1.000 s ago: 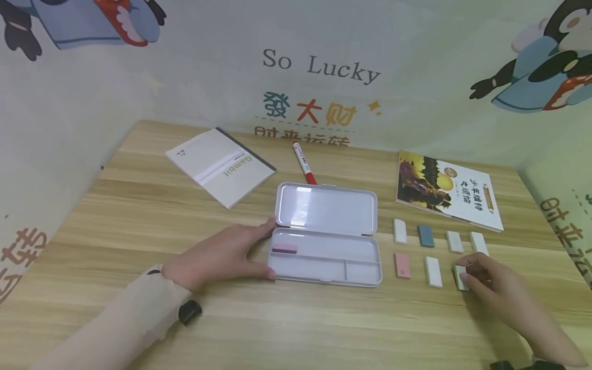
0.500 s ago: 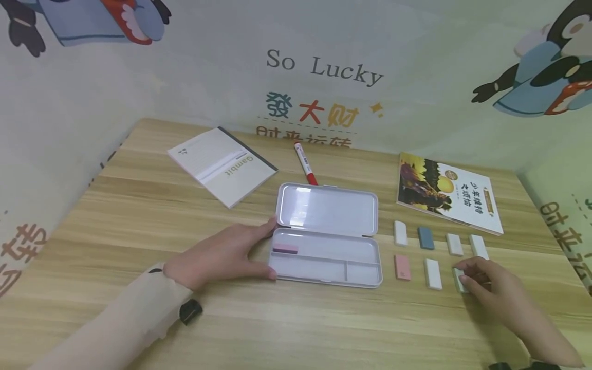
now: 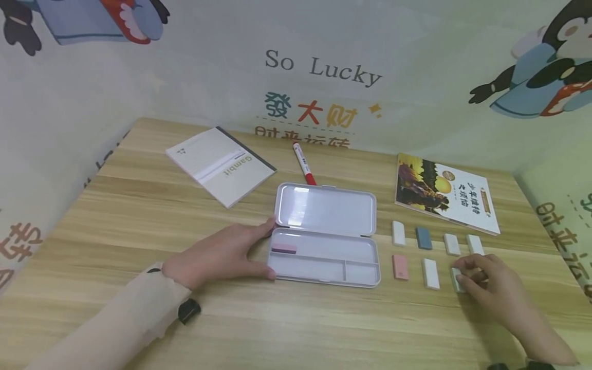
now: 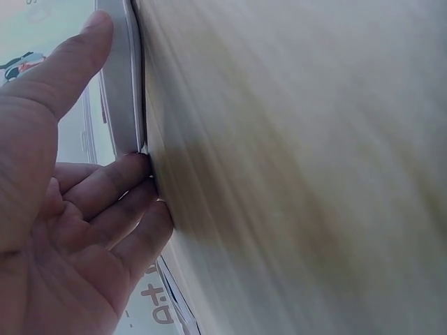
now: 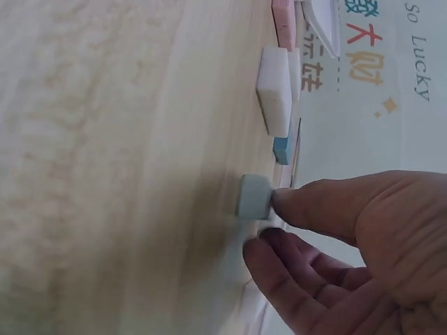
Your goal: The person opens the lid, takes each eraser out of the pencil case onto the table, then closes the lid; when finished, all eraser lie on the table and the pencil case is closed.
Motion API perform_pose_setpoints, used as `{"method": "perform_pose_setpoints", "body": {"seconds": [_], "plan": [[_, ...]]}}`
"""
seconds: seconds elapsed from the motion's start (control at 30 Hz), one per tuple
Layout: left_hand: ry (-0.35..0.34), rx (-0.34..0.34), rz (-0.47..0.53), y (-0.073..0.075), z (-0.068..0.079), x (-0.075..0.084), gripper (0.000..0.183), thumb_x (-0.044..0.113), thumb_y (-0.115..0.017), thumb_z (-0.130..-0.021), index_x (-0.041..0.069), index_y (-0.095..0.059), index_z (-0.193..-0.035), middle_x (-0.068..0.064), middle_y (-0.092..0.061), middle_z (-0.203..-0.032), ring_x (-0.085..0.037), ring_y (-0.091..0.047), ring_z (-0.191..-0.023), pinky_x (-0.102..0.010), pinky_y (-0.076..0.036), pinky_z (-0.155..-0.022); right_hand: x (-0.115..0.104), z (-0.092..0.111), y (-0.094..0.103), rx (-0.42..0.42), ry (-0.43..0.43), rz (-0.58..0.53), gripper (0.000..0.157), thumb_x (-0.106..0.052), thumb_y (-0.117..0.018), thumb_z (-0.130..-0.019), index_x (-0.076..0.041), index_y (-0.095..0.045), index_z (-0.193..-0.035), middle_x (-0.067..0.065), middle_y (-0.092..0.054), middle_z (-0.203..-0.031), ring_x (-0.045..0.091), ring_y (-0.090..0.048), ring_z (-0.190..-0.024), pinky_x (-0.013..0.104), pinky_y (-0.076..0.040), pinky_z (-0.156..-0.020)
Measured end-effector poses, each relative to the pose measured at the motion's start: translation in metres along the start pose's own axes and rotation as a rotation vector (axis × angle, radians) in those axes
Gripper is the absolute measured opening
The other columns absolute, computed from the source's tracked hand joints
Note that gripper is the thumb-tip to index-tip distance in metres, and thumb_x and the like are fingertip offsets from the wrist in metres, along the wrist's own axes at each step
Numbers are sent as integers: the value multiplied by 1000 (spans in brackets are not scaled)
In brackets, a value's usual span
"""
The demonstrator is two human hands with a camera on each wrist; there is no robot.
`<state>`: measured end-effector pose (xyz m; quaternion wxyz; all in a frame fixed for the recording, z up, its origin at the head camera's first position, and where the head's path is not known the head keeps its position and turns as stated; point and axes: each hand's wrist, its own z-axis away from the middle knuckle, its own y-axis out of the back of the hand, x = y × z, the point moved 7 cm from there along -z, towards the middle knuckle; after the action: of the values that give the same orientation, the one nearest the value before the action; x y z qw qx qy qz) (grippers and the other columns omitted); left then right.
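An unfolded white pencil case (image 3: 326, 257) lies mid-table in the head view, with a thin pink eraser (image 3: 283, 248) in its back compartment. At its left end, my left hand (image 3: 222, 254) touches the case; the thumb is by the front corner and a finger by the lid. In the left wrist view the thumb lies along the case's side (image 4: 122, 77). My right hand (image 3: 492, 282) pinches a pale green eraser (image 5: 254, 197) at the front right, partly covered by the fingers. Left of it lie a white eraser (image 3: 431, 273) and a pink eraser (image 3: 400, 267).
Behind these is a row of erasers: white (image 3: 398, 233), blue-grey (image 3: 423, 238), and two more white ones. A red-and-white marker (image 3: 304, 163) lies behind the case. A notebook (image 3: 222, 164) is at back left, an illustrated book (image 3: 446, 192) at back right.
The pale green eraser has turned slightly under my right fingers, which stay in nearly the same place. My left hand and the pencil case keep their positions.
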<state>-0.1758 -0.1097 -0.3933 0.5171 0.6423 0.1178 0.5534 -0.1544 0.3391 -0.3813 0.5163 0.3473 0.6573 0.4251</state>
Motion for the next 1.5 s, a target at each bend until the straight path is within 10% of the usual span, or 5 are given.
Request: {"method": "perform_pose_setpoints", "body": {"seconds": [0.2, 0.43, 0.97, 1.5], "plan": [[-22, 11, -5, 1, 0, -1, 108, 50, -85, -84, 6, -28, -165, -13, -46, -163, -29, -54, -146, -47, -43, -124, -41, -19, 8, 149, 209, 28, 23, 10, -78, -83, 1, -73, -104, 12, -69, -95, -9, -53, -75, 19, -55, -58], [-24, 13, -8, 1, 1, -1, 108, 49, -86, -83, 5, -29, -164, -13, -47, -163, -28, -54, -145, -46, -44, -123, -119, -47, -15, 48, 468, -38, 22, 5, -78, -87, -5, -74, -106, 1, -75, -95, 14, -72, -82, 29, -64, -71], [-22, 14, 1, 1, 0, 0, 109, 51, -86, -83, 11, -27, -166, -11, -48, -163, -26, -56, -144, -46, -45, -123, -234, -93, -93, -427, 507, -187, 21, -15, -66, -103, -6, -74, -120, 4, -75, -110, 12, -69, -102, 33, -62, -96], [-47, 22, -15, 3, 3, 1, 108, 52, -84, -84, 8, -28, -165, -10, -45, -164, -25, -54, -145, -46, -45, -123, -277, -98, -120, -497, 621, -139, 22, -13, -62, -105, -6, -73, -123, 6, -75, -124, 17, -68, -118, 37, -57, -107]]}}
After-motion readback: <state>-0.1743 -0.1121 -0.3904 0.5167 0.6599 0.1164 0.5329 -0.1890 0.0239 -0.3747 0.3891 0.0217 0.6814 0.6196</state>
